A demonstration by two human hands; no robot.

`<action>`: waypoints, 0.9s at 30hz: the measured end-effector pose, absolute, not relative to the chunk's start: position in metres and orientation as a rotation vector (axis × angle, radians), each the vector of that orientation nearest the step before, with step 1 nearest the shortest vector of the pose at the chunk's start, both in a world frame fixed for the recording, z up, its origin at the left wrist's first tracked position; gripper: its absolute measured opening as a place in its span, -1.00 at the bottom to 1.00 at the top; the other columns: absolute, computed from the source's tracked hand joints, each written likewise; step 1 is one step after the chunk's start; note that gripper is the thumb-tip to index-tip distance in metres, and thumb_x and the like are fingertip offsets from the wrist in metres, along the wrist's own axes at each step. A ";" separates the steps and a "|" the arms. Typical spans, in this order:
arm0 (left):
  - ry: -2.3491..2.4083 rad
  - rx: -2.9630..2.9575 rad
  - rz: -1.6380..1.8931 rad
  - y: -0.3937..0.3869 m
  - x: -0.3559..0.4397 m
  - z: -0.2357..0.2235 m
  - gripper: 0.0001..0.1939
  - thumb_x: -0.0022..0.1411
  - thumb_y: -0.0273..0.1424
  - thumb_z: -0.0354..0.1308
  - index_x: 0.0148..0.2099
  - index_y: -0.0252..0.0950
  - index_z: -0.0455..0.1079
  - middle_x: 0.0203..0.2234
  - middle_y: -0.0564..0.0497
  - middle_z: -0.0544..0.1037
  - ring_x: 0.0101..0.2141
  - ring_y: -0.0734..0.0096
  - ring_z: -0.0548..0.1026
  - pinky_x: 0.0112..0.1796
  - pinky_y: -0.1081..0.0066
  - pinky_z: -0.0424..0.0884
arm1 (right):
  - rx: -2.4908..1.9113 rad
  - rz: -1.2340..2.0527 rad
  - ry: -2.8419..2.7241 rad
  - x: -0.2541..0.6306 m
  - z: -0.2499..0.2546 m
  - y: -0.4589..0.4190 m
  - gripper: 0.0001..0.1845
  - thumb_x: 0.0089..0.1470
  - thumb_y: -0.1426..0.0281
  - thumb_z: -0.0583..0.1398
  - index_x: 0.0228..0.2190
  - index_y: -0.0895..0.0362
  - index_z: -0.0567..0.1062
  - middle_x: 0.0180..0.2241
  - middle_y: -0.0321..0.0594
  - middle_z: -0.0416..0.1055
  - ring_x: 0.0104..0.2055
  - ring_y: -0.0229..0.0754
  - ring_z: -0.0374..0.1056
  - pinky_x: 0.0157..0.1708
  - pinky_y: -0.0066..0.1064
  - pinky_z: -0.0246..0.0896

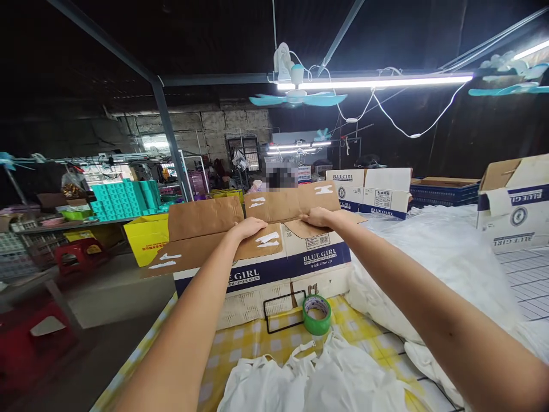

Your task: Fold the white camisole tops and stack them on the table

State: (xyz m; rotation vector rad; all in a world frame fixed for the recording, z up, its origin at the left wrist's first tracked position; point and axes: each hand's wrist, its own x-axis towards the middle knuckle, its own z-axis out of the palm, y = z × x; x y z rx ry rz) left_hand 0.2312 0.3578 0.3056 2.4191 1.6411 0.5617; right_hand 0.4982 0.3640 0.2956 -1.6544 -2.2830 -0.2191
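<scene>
A cardboard beer carton, white and blue with BLUE GIRL lettering, stands on the table with its brown top flaps raised or folded outward. My left hand reaches over the near side, closed on a flap at the carton's top. My right hand is closed on a brown flap further right. Torn white tape patches mark the flaps. In front of the carton, a roll of green tape leans by a thin black wire frame. The carton's inside is hidden.
White fabric pieces lie nearest me on a yellow checked cloth. At right is a large white plastic-looking heap, with more cartons beyond. A yellow box and red stools stand at left.
</scene>
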 end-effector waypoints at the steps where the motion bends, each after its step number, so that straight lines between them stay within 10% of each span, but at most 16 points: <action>1: 1.643 2.426 0.564 0.357 0.231 0.306 -0.68 0.04 -0.16 -0.03 -0.44 -0.23 0.48 -0.41 0.10 0.57 -0.30 0.26 0.43 -0.27 0.38 0.32 | -1.642 -0.174 -2.310 0.504 0.297 0.359 -0.35 0.10 -0.06 -0.10 -0.14 0.12 0.50 -0.25 -0.04 0.50 -0.22 0.01 0.42 -0.22 -0.24 0.24; 7: 1.620 2.477 0.557 0.352 0.229 0.310 -0.68 0.03 -0.14 0.01 -0.38 -0.22 0.48 -0.41 0.09 0.57 -0.27 0.22 0.44 -0.27 0.40 0.31 | -1.595 -0.064 -2.395 0.546 0.307 0.340 -0.33 0.05 -0.08 -0.01 0.08 0.03 0.30 0.02 -0.13 0.35 0.00 -0.01 0.30 -0.07 -0.25 0.19; 27: 2.131 2.527 0.619 0.356 0.253 0.266 -0.64 0.06 -0.12 0.08 -0.15 -0.20 0.36 -0.18 -0.16 0.53 -0.11 -0.01 0.39 -0.11 0.06 0.08 | -1.572 -0.554 -2.173 0.513 0.246 0.361 -0.71 0.11 0.24 0.08 -0.15 0.08 0.38 -0.10 -0.07 0.30 -0.07 0.03 0.23 -0.11 -0.16 -0.10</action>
